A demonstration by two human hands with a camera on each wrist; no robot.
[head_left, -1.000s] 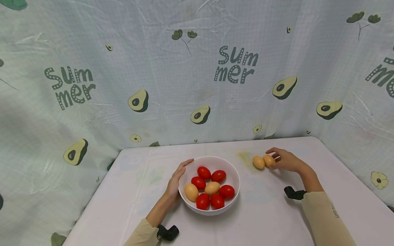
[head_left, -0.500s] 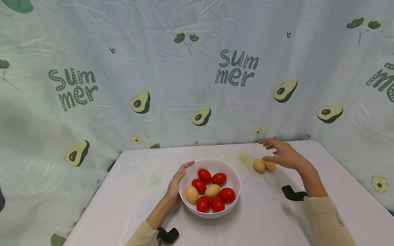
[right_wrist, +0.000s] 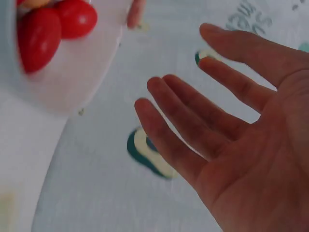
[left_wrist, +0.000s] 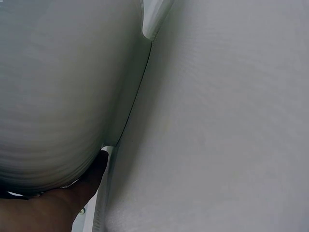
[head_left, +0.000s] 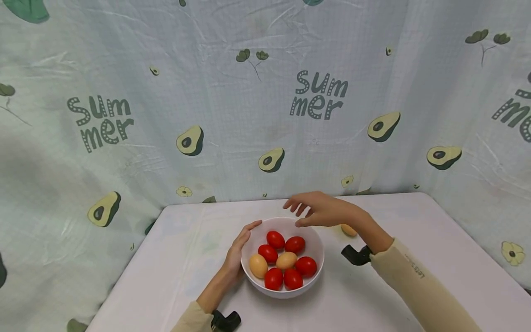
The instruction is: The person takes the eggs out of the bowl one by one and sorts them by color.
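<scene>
In the head view a white bowl [head_left: 280,294] holds several red eggs [head_left: 306,267] and two tan eggs [head_left: 286,260]. My left hand [head_left: 235,251] rests along the bowl's left side, fingers extended up to the rim. The left wrist view has that hand [left_wrist: 72,200] against the curved outer wall. Over the bowl's back right rim hovers my right hand [head_left: 321,210], fingers loosely bent and apart. Nothing lies in its palm in the right wrist view. Behind the right wrist, part of a tan egg [head_left: 349,230] shows on the table; the arm hides what lies beside it.
The bowl stands on a white-covered table [head_left: 166,267]. A hanging curtain [head_left: 232,110] with avocado prints closes off the back and sides. Each wrist wears a black camera mount, the right one [head_left: 356,255] close over the table.
My right hand has left the two tan eggs at the right, risen without them and moved left to the bowl's rim. My left hand has stayed on the bowl.
</scene>
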